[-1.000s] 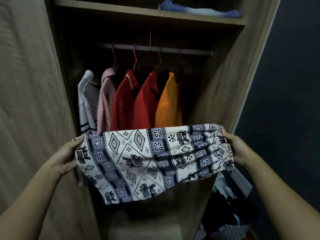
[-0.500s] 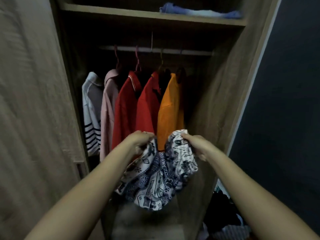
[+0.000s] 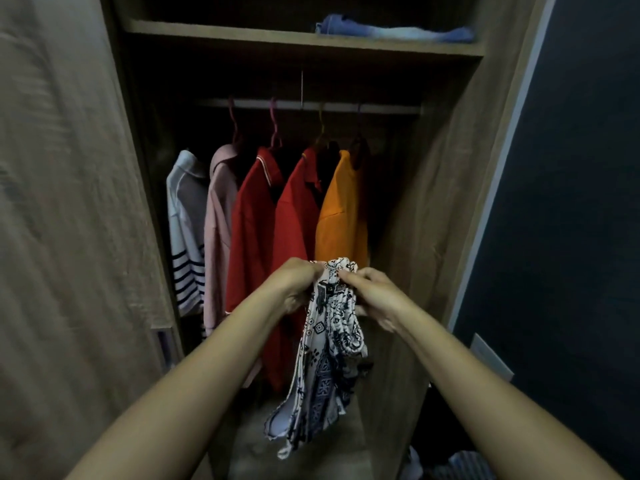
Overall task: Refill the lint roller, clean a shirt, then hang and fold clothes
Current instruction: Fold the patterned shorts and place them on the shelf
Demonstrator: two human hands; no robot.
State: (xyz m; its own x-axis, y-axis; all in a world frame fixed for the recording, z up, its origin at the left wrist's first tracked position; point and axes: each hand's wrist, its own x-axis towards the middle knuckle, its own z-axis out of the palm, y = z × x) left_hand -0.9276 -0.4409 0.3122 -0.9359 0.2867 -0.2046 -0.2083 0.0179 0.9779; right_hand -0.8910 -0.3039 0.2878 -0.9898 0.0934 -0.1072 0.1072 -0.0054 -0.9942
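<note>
Head camera: the left hand (image 3: 294, 289) and right hand (image 3: 375, 299) meet in front of an open wardrobe (image 3: 433, 209), both clamped on the top edge of a patterned cloth (image 3: 325, 368). The fingers pinch the bunched fabric between the 2 hands, and the rest hangs straight down below the grip, doubled over on itself. Behind and above the grip, 5 shirts hang from a rail (image 3: 311, 106): a striped shirt (image 3: 185, 230), a pink shirt (image 3: 218, 223), 2 red shirts (image 3: 254, 237) and an orange shirt (image 3: 341, 216). Higher up, folded jeans (image 3: 394, 29) lie on the shelf (image 3: 242, 38).
</note>
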